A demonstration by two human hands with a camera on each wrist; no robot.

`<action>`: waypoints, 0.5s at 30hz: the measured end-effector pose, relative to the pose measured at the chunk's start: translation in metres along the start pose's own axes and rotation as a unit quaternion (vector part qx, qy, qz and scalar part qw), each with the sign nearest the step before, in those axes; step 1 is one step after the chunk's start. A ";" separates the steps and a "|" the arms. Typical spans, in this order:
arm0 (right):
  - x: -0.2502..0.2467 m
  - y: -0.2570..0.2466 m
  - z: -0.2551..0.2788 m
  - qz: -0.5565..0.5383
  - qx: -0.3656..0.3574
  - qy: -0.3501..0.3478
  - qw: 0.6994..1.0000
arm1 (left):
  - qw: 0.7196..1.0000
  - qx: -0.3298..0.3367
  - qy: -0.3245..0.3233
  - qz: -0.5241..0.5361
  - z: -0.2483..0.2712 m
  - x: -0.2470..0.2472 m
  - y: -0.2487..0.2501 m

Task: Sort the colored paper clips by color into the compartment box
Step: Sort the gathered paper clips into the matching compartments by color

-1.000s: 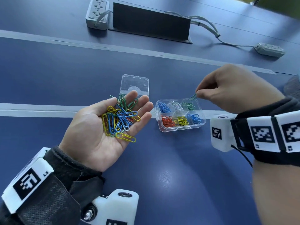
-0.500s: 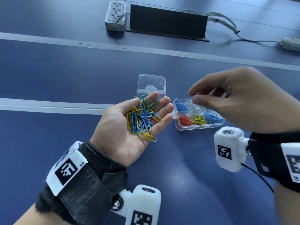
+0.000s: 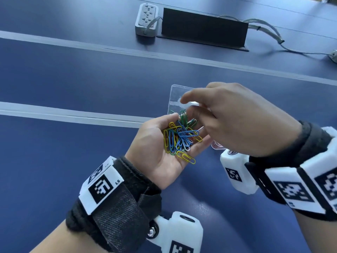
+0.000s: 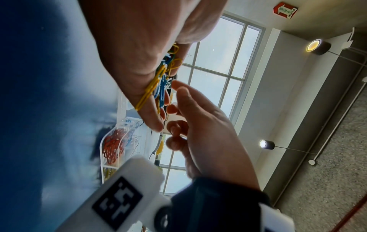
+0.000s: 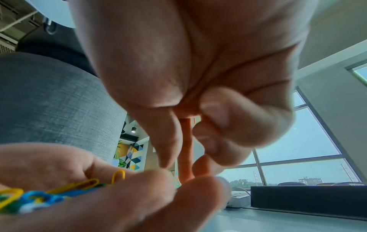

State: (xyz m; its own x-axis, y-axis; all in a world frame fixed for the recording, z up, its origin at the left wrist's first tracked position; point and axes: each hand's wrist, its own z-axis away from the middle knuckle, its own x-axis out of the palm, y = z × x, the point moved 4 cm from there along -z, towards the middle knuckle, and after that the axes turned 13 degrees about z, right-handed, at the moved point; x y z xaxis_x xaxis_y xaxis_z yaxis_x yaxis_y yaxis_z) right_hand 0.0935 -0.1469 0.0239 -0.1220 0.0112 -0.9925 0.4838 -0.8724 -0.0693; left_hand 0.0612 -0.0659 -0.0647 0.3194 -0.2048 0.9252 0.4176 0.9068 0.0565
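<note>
Palm up, the left hand (image 3: 160, 152) cups a loose tangle of yellow, blue and green wire paper clips (image 3: 179, 139), its fingers relaxed and only slightly bent. At its 2 o'clock the right hand (image 3: 237, 121) hovers over the heap, thumb and forefinger apart and holding nothing, the other fingers curled. Beneath that hand, on the dark blue counter (image 3: 73, 73), sits the clear plastic compartment box (image 4: 117, 150), red clips in one cell.

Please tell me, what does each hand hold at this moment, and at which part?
The left hand carries a loose pile of colored paper clips on its upturned palm and fingers, not pinched. The right hand reaches over the pile and holds nothing.
</note>
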 end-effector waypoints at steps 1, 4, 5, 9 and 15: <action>0.001 0.000 -0.003 0.022 0.004 -0.012 1.000 | 1.000 -0.005 -0.002 -0.001 0.000 0.000 -0.001; 0.000 0.001 -0.009 0.054 0.007 -0.019 0.998 | 1.000 -0.014 -0.009 -0.003 0.001 0.002 -0.002; -0.002 0.001 -0.010 0.055 0.001 -0.013 0.998 | 1.000 -0.015 -0.009 -0.002 0.001 0.002 -0.002; -0.007 0.002 -0.014 0.038 -0.015 -0.006 0.999 | 1.000 -0.015 -0.008 0.001 0.001 0.004 -0.001; -0.007 0.003 -0.017 0.060 -0.040 -0.050 0.996 | 1.000 -0.013 -0.004 0.011 0.002 0.004 0.000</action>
State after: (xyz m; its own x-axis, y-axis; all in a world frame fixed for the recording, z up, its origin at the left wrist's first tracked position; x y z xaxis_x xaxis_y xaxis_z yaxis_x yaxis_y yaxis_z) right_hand 0.1108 -0.1414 0.0289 -0.1432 -0.1434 -0.9792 0.5678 -0.8223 0.0374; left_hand 0.0606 -0.0659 -0.0600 0.3226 -0.1822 0.9288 0.4327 0.9011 0.0265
